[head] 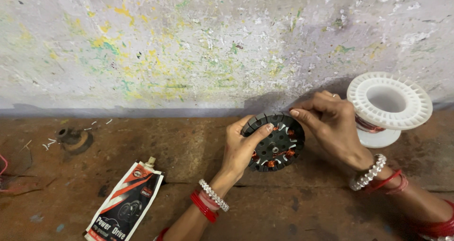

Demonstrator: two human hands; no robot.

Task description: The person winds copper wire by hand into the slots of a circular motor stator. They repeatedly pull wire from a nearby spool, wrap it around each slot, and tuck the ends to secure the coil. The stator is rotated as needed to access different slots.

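- Two hands of mine hold a round dark motor stator (275,143), tilted on edge near the back edge of the rusty brown workbench (302,208).
- My left hand (240,148) clasps its left rim, thumb across the face.
- My right hand (331,125) has its fingers pinched narrow at the upper rim.
- White wire spool (388,104): just right of that hand, against the paint-flecked wall (189,47).
- Flat pouch (125,201): front left.

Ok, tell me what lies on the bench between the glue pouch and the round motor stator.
Head view: only the left hand with its bangled wrist, gripping the stator. The bench beside the pouch is otherwise bare.
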